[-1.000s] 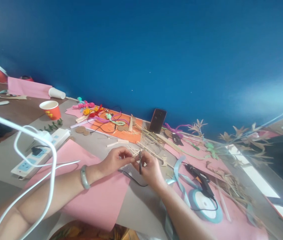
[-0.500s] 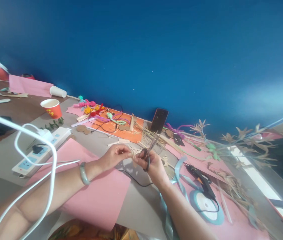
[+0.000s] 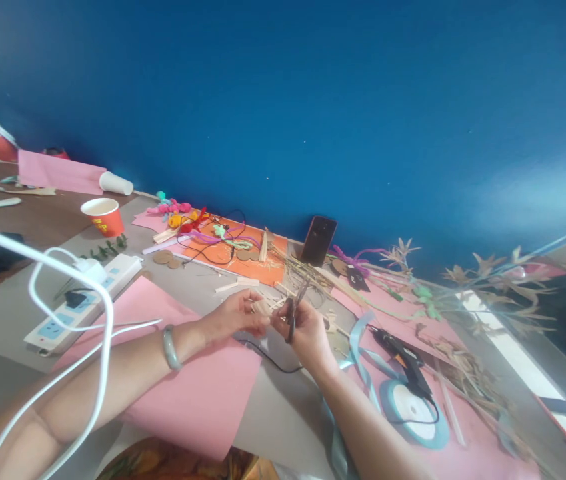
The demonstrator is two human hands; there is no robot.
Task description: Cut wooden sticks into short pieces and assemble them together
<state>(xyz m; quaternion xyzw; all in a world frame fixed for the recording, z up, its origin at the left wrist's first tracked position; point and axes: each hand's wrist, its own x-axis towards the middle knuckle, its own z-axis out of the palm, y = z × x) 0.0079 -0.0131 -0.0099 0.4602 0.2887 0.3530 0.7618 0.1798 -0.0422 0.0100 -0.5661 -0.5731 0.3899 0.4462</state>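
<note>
My left hand (image 3: 233, 317), with a grey-green bangle on its wrist, pinches a small pale piece of straw (image 3: 261, 307) over the table. Right beside it, my right hand (image 3: 304, 331) is closed round the dark handles of a pair of scissors (image 3: 293, 307), whose blades point up and away towards the phone. The two hands almost touch. Under them lie a pink paper sheet (image 3: 197, 393) and a thin black cable (image 3: 267, 359).
A black glue gun (image 3: 399, 360) and a ribbon spool (image 3: 413, 412) lie to the right. A white power strip (image 3: 83, 301) with white cords sits left, near a red paper cup (image 3: 103, 216). A phone (image 3: 317, 241) leans against the blue wall. Dried straw, pipe cleaners and an orange sheet (image 3: 233, 257) lie behind.
The scissors' blades have come up from pointing down to pointing up and away, then dropped a little lower. Both hands stayed close together in the same spot.
</note>
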